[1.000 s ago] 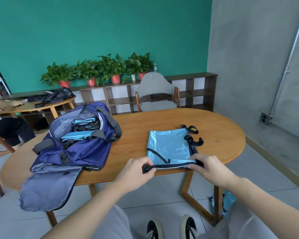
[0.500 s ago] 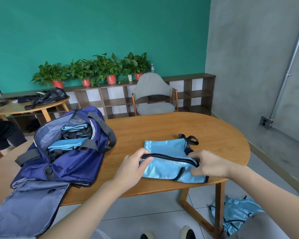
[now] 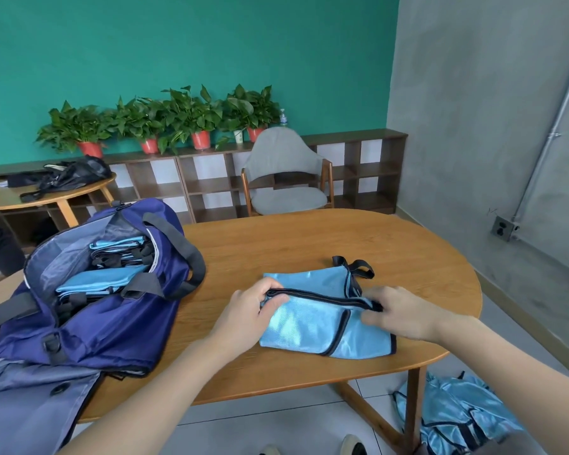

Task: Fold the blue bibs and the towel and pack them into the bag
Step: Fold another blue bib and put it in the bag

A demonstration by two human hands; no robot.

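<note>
Pinching bib (image 3: 312, 323) folded edge, left hand (image 3: 247, 310), right hand (image 3: 398, 310), near table (image 3: 309, 244) edge.

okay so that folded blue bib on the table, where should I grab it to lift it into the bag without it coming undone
Grip the folded bib at its two short ends, coming in from left and right, probably with thumbs on top and fingers beneath. It lies flat, its black-trimmed fold line running left to right, and the left hand and right hand already pinch that edge. The bag sits open to the left.

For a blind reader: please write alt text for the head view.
Both hands, left and right, pinch the black-trimmed edge of a blue bib on a table. An open bag at left holds folded bibs.
</note>
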